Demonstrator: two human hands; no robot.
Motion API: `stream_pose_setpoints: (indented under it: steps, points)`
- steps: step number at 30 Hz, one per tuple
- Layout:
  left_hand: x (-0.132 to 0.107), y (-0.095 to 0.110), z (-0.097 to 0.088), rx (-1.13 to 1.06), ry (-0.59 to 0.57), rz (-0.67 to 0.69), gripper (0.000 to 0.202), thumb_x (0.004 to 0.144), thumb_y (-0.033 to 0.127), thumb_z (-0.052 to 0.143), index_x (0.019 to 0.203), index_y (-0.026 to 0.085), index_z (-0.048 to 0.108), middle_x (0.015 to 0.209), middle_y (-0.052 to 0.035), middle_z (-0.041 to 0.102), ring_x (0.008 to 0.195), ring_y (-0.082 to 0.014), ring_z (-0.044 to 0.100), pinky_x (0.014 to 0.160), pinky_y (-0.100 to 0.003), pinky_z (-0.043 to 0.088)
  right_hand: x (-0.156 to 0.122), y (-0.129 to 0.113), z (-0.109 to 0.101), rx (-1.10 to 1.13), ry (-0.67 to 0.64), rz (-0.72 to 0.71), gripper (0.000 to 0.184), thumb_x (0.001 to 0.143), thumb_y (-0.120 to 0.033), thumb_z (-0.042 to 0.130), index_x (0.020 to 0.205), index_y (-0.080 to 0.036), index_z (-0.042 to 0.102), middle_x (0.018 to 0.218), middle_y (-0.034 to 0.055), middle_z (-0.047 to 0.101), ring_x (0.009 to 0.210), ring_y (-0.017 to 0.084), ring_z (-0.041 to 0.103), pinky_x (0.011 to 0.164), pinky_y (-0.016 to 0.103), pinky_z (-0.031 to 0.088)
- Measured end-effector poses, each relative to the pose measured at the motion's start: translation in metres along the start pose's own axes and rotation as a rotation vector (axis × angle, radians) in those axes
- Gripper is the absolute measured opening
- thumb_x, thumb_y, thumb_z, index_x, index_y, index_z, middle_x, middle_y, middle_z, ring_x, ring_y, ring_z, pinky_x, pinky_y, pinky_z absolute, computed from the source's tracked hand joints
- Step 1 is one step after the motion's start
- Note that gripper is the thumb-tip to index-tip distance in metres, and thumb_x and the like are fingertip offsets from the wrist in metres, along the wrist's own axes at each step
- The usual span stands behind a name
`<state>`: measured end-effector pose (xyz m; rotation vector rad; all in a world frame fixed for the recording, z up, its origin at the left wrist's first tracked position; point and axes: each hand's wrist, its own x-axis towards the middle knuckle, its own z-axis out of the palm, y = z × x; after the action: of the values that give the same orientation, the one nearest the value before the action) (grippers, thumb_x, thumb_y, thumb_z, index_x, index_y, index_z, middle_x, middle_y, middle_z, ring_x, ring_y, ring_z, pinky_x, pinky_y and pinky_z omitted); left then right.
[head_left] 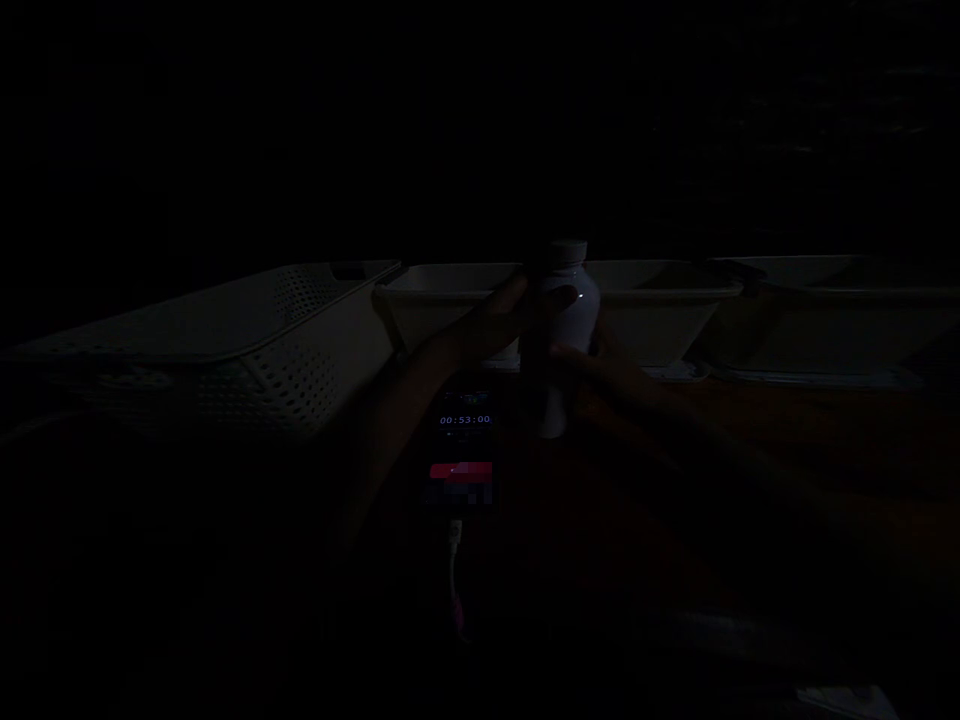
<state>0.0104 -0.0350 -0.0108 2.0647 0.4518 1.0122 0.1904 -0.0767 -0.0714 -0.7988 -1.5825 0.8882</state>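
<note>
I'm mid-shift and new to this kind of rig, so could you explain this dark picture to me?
There is no machine here: a person works with bare hands. The single view comes from a camera on their head, looking forward and down. The left hand and right hand hold a white bottle, its cap uppermost. On the dark surface below lies a phone showing 00:53:00, with a cable at its near end. A perforated basket stands to the left, and pale tubs line up behind the bottle. Much else is too dark to make out.
</note>
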Motion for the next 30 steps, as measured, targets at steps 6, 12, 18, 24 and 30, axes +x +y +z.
stream_pose_setpoints:
  steps: [6, 12, 18, 24, 30]
  points:
    - [-0.001, -0.003, 0.001, -0.053, 0.009, -0.009, 0.080, 0.087, 0.069, 0.068, 0.145, 0.016, 0.054, 0.161, -0.0173, 0.053, 0.152, -0.0361, 0.048, 0.127, -0.048, 0.040, -0.001, -0.005, 0.002, -0.036, 0.033, 0.006, 0.094, 0.073, -0.060, 0.089, 0.151, -0.031, 0.046, 0.153, 0.0130, 0.056, 0.142, 0.040, 0.055, 0.120, 0.065, 0.045]
    - [-0.004, 0.001, 0.001, -0.102, -0.008, -0.075, 0.077, 0.087, 0.070, 0.069, 0.145, 0.022, 0.056, 0.160, -0.0130, 0.056, 0.152, -0.0365, 0.049, 0.126, -0.050, 0.040, 0.002, -0.014, -0.001, -0.133, 0.056, -0.117, 0.090, 0.071, -0.052, 0.092, 0.146, -0.031, 0.047, 0.150, 0.0103, 0.057, 0.141, 0.038, 0.055, 0.117, 0.060, 0.049]
    - [-0.003, 0.000, -0.002, -0.073, -0.014, -0.068, 0.074, 0.090, 0.067, 0.069, 0.148, 0.022, 0.055, 0.158, -0.0140, 0.058, 0.158, -0.0390, 0.039, 0.130, -0.057, 0.031, 0.002, -0.014, -0.004, -0.134, 0.038, -0.175, 0.088, 0.073, -0.048, 0.091, 0.143, -0.030, 0.042, 0.154, 0.0124, 0.052, 0.142, 0.036, 0.054, 0.118, 0.058, 0.050]
    - [-0.001, -0.006, -0.003, -0.058, -0.005, -0.066, 0.066, 0.093, 0.065, 0.067, 0.145, 0.026, 0.057, 0.156, -0.0101, 0.060, 0.156, -0.0373, 0.044, 0.130, -0.055, 0.033, 0.000, -0.016, -0.003, -0.165, 0.062, -0.190, 0.089, 0.071, -0.048, 0.092, 0.142, -0.033, 0.039, 0.158, 0.0098, 0.049, 0.145, 0.036, 0.051, 0.117, 0.056, 0.051]
    - [-0.001, -0.005, -0.002, -0.058, -0.002, -0.049, 0.070, 0.092, 0.066, 0.066, 0.148, 0.025, 0.055, 0.158, -0.0107, 0.057, 0.158, -0.0369, 0.040, 0.131, -0.052, 0.031, 0.000, -0.017, -0.001, -0.187, 0.095, -0.205, 0.091, 0.069, -0.050, 0.094, 0.141, -0.033, 0.040, 0.157, 0.0108, 0.047, 0.145, 0.035, 0.050, 0.118, 0.056, 0.049]
